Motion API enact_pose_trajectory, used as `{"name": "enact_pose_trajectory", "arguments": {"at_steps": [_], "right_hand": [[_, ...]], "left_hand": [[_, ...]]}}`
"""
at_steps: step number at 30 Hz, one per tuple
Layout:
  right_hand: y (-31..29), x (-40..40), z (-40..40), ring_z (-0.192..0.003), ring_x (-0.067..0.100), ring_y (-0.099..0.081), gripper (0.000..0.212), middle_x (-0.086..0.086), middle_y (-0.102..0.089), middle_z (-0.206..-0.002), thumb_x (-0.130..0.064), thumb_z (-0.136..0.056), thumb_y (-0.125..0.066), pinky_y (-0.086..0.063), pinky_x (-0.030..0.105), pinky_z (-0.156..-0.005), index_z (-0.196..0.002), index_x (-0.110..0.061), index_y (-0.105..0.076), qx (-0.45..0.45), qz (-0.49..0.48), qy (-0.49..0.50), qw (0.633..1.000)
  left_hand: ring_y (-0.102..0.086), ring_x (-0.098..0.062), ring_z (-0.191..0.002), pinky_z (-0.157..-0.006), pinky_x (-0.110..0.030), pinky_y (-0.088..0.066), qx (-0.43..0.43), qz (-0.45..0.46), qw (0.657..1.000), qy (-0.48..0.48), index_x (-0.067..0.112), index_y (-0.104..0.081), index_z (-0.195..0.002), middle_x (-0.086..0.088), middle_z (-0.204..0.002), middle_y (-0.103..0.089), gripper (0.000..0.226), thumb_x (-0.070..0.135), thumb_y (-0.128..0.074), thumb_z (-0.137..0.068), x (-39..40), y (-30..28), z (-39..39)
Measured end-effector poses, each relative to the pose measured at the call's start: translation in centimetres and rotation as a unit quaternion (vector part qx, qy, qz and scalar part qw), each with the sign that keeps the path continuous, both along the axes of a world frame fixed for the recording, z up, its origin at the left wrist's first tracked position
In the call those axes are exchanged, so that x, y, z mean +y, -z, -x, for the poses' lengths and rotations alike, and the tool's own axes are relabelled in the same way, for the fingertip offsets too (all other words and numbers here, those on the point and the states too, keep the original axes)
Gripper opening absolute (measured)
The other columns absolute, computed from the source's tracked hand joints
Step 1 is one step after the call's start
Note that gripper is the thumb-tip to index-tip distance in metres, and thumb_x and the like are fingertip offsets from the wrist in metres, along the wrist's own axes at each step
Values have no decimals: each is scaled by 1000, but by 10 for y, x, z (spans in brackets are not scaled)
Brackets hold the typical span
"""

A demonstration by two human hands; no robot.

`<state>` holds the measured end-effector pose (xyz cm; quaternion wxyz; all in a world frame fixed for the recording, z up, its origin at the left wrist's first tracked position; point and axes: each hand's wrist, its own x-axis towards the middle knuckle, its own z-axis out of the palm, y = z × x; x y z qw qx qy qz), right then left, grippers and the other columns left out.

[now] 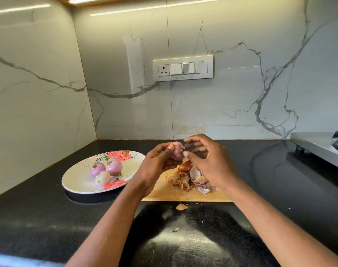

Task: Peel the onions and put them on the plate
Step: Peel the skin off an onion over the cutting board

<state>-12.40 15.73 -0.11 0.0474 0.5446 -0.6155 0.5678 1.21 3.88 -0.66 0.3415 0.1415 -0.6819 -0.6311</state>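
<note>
Head view: the left hand [156, 162] is gripping an onion [176, 151] while the right hand [208, 160] is pinching at its tip. Three peeled onions [104, 170] are lying on the plate [77, 182] left of the hands.

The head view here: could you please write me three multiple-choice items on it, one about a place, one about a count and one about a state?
1. Where does the pile of peels lie?
A. on the plate
B. on the cutting board
C. on the steel stand

2. How many onions are on the plate?
A. one
B. three
C. five

3. What is the left hand doing?
A. holding an onion
B. resting flat on the counter
C. lifting the plate

Key: 1 B, the peels sit heaped on the cutting board. 2 B, three onions lie on the plate. 3 A, the left hand holds an onion while the right hand picks at it.
</note>
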Motion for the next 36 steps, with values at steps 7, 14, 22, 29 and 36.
{"name": "enact_pose_trajectory", "arguments": {"at_steps": [7, 14, 22, 29, 36], "right_hand": [[1, 1, -4, -84, -4, -69, 37, -14, -76, -93, -17, -81, -84, -51, 10, -66, -114, -22, -68, 57, 37, 6, 998], [2, 0, -5, -75, 7, -62, 25, -15, -67, -91, -20, -92, -73, -55, 36, -65, -111, -28, -57, 86, -16, 21, 996], [6, -1, 8, -80, -10, -61, 19, -19, -65, -93, -12, -99, -61, -44, 8, -60, -108, -29, -59, 52, -71, 53, 995], [1, 0, 0, -87, -3, -65, 13, -15, -71, -92, -34, -91, -73, -52, 13, -71, -101, -26, -70, -6, 6, 19, 1000], [2, -3, 9, -83, -1, -67, 13, -14, -72, -88, -16, -93, -71, -58, 22, -72, -96, -28, -71, -26, 8, 41, 999]], "left_hand": [[-71, -28, -105, -91, -31, -55, -5, 17, 1000, 7, 16, -66, -126, -12, -112, -75, 38, 37, -55, -96, 0, 0, 0], [-71, -26, -104, -91, -32, -55, 9, 3, 1000, 11, 15, -66, -127, -13, -112, -75, 42, 38, -57, -93, 0, 0, -1], [-74, -16, -96, -88, -29, -53, 17, -8, 1000, -3, 14, -63, -129, -6, -109, -76, 38, 32, -57, -97, -1, -1, -2], [-71, -20, -102, -92, -32, -53, 6, -2, 999, 37, 16, -68, -127, -11, -115, -74, 37, 33, -57, -96, 1, -1, -1], [-70, -25, -104, -94, -32, -56, 7, -26, 998, 61, 14, -65, -129, -16, -119, -72, 31, 21, -45, -107, 3, -1, -1]]}}
